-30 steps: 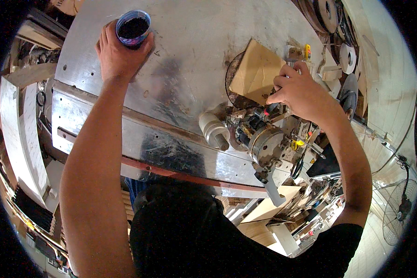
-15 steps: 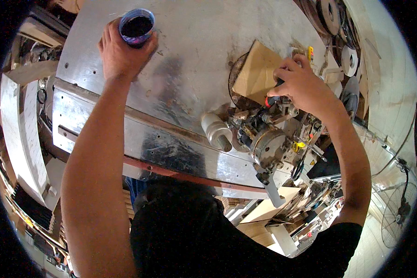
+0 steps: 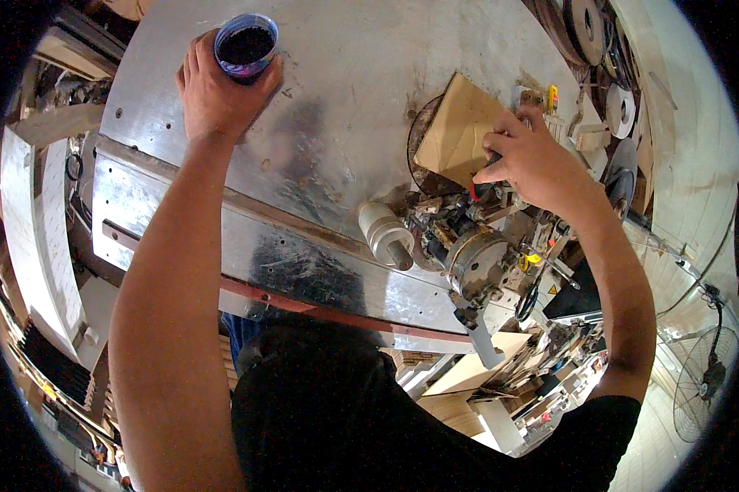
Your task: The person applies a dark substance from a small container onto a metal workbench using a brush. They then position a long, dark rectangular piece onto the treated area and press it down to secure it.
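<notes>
The left hand holds a cup of dark material, thumb on its right side and fingers round its left. The cup is over the far left of the worktop, open end up; I cannot tell whether its base touches. The left forearm runs almost straight from the lower edge, its back uppermost. The right arm bows outward, elbow wide, then angles inward. The right hand, knuckles up and fingers bent, closes on a black-and-red handle, just beside the cardboard and above the machine.
</notes>
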### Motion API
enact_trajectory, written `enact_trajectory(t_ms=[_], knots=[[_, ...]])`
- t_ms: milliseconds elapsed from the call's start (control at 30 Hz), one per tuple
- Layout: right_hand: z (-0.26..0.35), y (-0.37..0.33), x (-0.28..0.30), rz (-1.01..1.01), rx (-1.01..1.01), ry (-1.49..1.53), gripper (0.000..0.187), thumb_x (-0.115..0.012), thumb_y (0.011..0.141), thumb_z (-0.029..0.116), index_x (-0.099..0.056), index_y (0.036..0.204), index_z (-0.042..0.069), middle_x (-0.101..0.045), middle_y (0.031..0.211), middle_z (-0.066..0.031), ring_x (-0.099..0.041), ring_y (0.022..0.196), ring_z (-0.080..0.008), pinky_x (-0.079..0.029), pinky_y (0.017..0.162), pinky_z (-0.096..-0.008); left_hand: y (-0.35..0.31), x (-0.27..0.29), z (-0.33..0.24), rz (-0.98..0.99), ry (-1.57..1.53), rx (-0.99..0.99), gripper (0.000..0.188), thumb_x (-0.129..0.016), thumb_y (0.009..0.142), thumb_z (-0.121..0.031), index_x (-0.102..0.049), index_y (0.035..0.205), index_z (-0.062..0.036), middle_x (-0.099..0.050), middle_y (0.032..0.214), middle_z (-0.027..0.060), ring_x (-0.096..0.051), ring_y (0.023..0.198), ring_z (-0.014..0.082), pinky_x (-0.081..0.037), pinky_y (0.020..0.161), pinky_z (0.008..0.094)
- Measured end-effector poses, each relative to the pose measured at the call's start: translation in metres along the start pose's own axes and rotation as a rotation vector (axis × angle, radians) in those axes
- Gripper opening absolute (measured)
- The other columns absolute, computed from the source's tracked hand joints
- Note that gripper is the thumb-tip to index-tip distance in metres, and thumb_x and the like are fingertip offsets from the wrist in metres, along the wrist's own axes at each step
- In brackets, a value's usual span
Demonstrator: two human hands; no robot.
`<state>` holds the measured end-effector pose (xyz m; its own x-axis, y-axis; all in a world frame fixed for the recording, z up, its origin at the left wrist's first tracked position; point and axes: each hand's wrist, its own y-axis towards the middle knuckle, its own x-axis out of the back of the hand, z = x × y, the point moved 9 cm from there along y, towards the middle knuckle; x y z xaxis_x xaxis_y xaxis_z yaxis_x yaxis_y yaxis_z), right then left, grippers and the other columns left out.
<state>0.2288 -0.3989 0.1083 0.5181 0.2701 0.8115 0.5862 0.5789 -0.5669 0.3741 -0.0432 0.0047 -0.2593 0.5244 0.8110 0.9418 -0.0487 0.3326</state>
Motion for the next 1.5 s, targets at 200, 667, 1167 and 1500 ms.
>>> enact_trajectory(t_ms=[200, 667, 1167, 1500], knots=[[0.002, -0.001, -0.001, -0.006, -0.010, -0.012, 0.042, -0.081, 0.079, 0.006, -0.092, 0.110, 0.031, -0.074, 0.120, -0.0038, -0.059, 0.131, -0.0284, -0.037, 0.124, -0.0524, -0.001, 0.001, -0.001, -0.001, -0.003, -0.008, 0.090, -0.093, 0.081, -0.057, -0.051, 0.146, -0.0104, -0.063, 0.139, 0.0131, -0.060, 0.137, 0.0388, -0.040, 0.122, 0.0577], [0.004, -0.003, -0.011, -0.016, 0.044, 0.020, 0.047, -0.083, 0.074, 0.004, -0.092, 0.111, 0.032, -0.071, 0.122, -0.0005, -0.058, 0.132, -0.0281, -0.035, 0.128, -0.0539, -0.001, 0.002, -0.002, -0.012, 0.002, 0.001, 0.088, -0.092, 0.081, -0.057, -0.053, 0.145, -0.0114, -0.063, 0.140, 0.0129, -0.060, 0.137, 0.0381, -0.041, 0.122, 0.0570], [-0.005, -0.006, 0.017, -0.044, -0.009, 0.035, 0.048, -0.082, 0.074, 0.001, -0.090, 0.112, 0.030, -0.072, 0.128, -0.0025, -0.058, 0.137, -0.0304, -0.035, 0.128, -0.0543, 0.000, 0.002, -0.002, -0.004, 0.000, 0.008, 0.088, -0.092, 0.081, -0.056, -0.054, 0.144, -0.0098, -0.064, 0.138, 0.0137, -0.061, 0.136, 0.0394, -0.042, 0.121, 0.0567], [-0.006, -0.007, 0.006, 0.013, -0.033, 0.009, 0.045, -0.082, 0.074, 0.003, -0.091, 0.108, 0.031, -0.073, 0.123, -0.0028, -0.057, 0.137, -0.0310, -0.037, 0.128, -0.0530, -0.001, 0.002, 0.000, -0.014, -0.008, 0.002, 0.088, -0.092, 0.081, -0.057, -0.054, 0.144, -0.0095, -0.065, 0.139, 0.0143, -0.061, 0.137, 0.0396, -0.043, 0.121, 0.0570]])
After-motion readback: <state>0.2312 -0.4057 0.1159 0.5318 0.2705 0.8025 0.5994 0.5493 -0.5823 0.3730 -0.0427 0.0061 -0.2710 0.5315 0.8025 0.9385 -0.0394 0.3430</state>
